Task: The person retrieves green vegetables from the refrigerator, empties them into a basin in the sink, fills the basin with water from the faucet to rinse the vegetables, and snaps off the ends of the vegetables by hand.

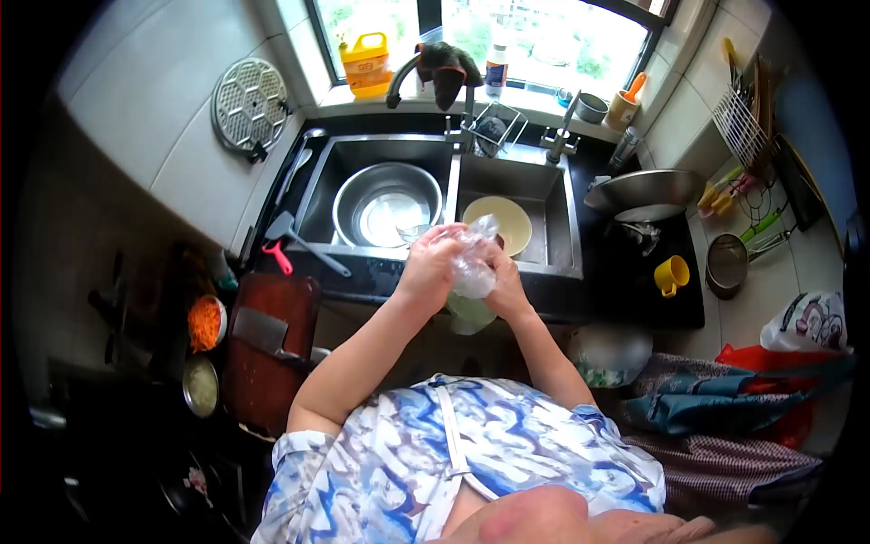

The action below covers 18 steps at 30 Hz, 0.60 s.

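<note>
Both of my hands are at the front edge of the double sink (pixel 569 218), on a clear plastic bag (pixel 473 263). My left hand (pixel 433 267) has its fingers closed on the bag's left side. My right hand (pixel 504 283) grips the bag from the right. Something pale green (pixel 469 314) hangs below the bag between the hands; what it is cannot be made out. Behind my hands, a cream bowl (pixel 507 220) lies in the right basin. In the left basin sits a large steel bowl (pixel 353 201).
Left of me are a brown cutting board (pixel 245 381) with a cleaver (pixel 263 332), a bowl of shredded orange food (pixel 207 324) and a grey spatula (pixel 317 252). On the right counter stand a wok (pixel 648 190) and a yellow mug (pixel 671 273). A faucet (pixel 467 127) rises behind the sink.
</note>
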Each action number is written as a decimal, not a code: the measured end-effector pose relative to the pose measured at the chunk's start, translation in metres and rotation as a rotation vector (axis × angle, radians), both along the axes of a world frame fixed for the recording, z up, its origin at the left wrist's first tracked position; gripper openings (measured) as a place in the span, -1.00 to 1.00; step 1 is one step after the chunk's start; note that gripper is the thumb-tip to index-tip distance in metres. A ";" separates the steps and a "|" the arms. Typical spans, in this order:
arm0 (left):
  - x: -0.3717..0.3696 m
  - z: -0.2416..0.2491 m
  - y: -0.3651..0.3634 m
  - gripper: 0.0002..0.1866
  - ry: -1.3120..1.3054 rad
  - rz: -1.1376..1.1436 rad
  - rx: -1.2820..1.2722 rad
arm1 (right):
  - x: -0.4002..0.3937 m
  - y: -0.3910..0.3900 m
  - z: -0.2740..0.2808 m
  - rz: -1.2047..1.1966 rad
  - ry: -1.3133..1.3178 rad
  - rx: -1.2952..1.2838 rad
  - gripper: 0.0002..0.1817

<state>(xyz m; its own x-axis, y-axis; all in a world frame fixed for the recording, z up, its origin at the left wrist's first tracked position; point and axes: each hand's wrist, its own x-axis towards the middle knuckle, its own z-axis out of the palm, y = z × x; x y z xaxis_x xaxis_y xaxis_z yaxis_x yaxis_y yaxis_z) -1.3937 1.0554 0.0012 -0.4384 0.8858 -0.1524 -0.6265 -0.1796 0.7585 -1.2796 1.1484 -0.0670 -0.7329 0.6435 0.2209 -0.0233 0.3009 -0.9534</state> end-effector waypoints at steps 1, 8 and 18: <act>-0.004 -0.005 0.009 -0.70 -0.023 -0.017 -0.011 | -0.007 0.012 -0.002 0.050 0.127 -0.129 -0.61; -0.148 -0.081 0.043 -0.59 0.246 0.300 -0.428 | -0.017 0.046 -0.003 -0.046 0.039 -0.140 -0.68; -0.347 -0.251 0.047 -0.29 0.341 0.619 -1.350 | -0.044 0.049 0.019 -0.199 -0.125 -0.035 -0.70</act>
<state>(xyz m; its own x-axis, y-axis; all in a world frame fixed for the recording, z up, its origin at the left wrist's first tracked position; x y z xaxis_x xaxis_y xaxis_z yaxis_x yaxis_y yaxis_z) -1.7410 1.1028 -0.2496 -0.8570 -0.1598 -0.4899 -0.4822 0.5839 0.6530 -1.3238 1.1976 -0.0482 -0.6111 0.7837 0.1114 0.1519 0.2543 -0.9551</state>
